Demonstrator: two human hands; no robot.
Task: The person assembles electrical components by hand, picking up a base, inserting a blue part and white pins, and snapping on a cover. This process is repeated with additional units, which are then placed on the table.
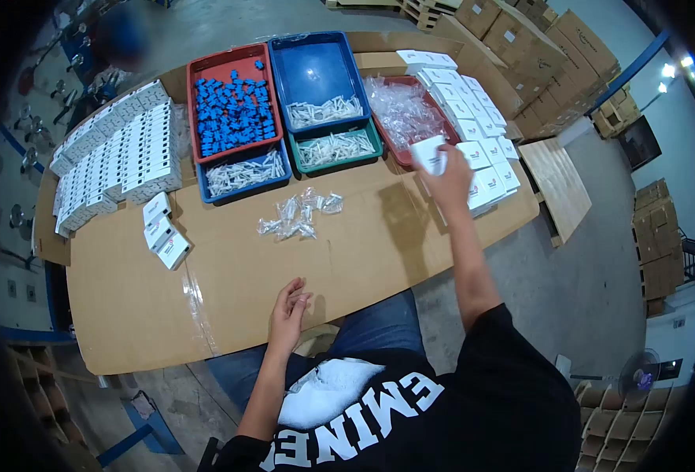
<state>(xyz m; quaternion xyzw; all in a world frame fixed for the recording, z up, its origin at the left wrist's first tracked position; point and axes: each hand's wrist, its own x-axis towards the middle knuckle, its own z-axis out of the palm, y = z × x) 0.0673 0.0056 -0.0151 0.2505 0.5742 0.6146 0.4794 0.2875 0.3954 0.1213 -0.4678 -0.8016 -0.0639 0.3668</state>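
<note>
My right hand grips a small white box with dark print, held up at the right by the stacked white boxes. Near the front edge of the table, my left hand hovers with loosely bent fingers apart and nothing in it. Ahead of it lie several small clear bags with white pieces inside. To the left, three white boxes rest in a slanted row on the cardboard.
A red tray holds blue plastic parts. Two blue trays and a green tray contain white pieces. Clear plastic bags fill another red tray. Rows of white boxes stand at left. Cardboard covers the table.
</note>
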